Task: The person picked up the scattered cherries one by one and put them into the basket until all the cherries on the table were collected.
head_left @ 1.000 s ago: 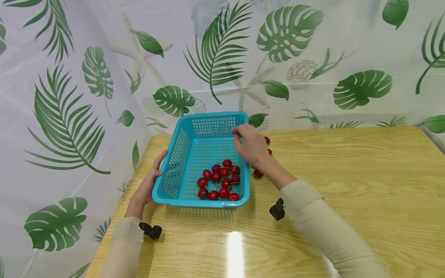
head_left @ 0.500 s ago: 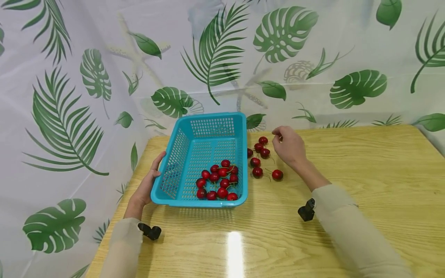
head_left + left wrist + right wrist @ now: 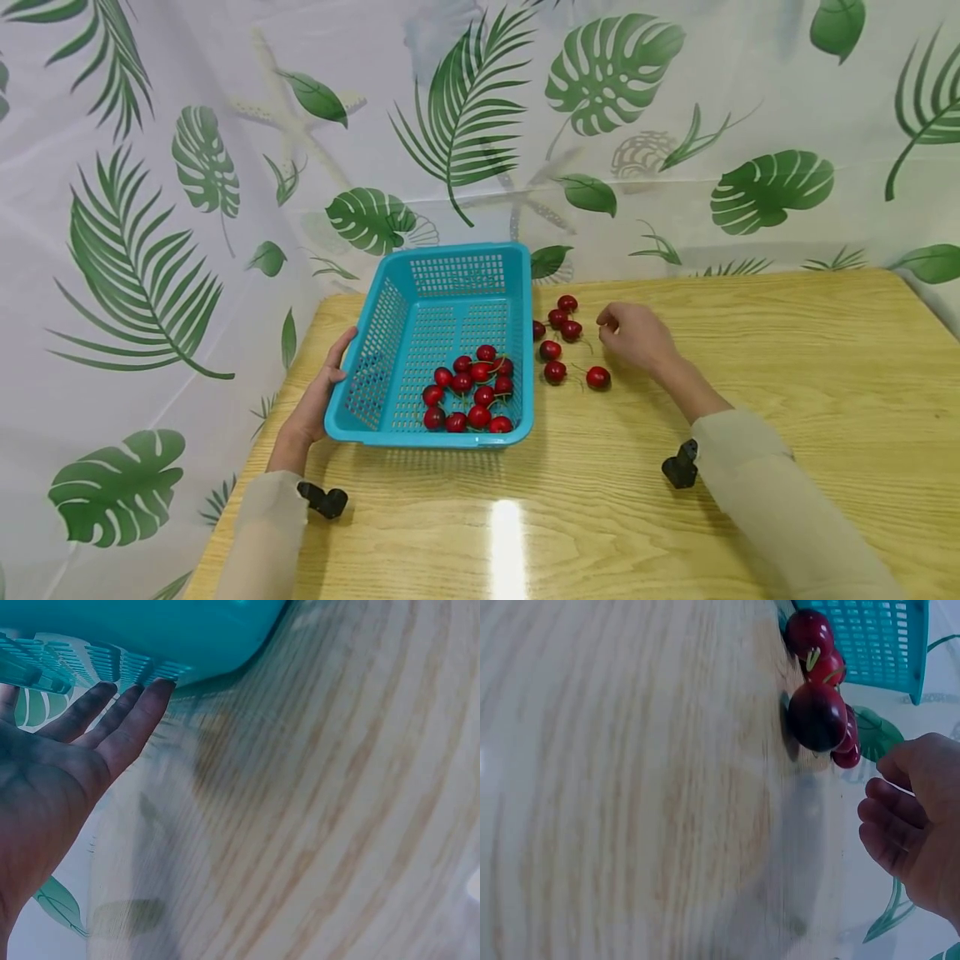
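A blue plastic basket with slotted walls sits on the table, with several red cherries gathered in its near right part. My left hand is at the basket's left side. In the left wrist view its fingers are fairly straight, tips against the slotted wall. Just right of the basket lie several more cherries, some with stems. My right hand hovers right of these, nearest to a single cherry. Seen from the right wrist, its fingers are loosely bent and hold nothing.
The wooden table runs on to the right and toward me. Behind it and on the left hangs a white curtain printed with green leaves. Each wrist wears a small black camera.
My right hand has moved from over the basket's right rim out to the right, then lower beside the loose cherries, which now show. The left hand stays at the basket.
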Demonstrator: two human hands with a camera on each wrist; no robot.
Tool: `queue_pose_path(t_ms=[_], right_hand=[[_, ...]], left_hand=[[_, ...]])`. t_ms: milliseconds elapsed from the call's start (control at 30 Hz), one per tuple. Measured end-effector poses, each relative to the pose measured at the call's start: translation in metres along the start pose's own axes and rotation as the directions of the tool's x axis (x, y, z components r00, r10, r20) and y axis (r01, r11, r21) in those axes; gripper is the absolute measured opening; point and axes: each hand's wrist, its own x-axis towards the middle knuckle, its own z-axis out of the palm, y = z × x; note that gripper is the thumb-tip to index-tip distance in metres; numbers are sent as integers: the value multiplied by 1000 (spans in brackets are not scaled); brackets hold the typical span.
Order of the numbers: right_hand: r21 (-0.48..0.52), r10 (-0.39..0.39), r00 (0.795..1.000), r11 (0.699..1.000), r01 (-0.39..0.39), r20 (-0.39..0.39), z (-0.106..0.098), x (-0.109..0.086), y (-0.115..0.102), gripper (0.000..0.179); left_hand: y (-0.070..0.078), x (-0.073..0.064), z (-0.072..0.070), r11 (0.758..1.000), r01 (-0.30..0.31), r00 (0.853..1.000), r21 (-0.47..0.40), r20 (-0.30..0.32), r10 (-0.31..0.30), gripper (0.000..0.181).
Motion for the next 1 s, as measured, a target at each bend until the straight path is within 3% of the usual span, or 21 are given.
queue_pose_path(t_ms=[133, 367, 467, 1000], right_hand=[[23, -63, 998, 998, 63, 30, 4, -2, -8, 24], [5, -111, 975, 994, 112, 194, 12, -7, -23, 22], [-1, -127, 965, 991, 131, 229, 16, -8, -25, 19], [-35, -232, 931, 967, 252, 282, 16, -16, -23, 12]], left_hand=[[0, 0, 0, 1000, -5, 1000, 3, 1, 5, 78], [2, 1, 2, 1000, -6, 1000, 2, -5, 6, 78], [1, 0, 2, 1000, -1, 1000, 6, -2, 1, 78], [2, -1, 2, 1000, 7, 1000, 9, -14, -6, 78]])
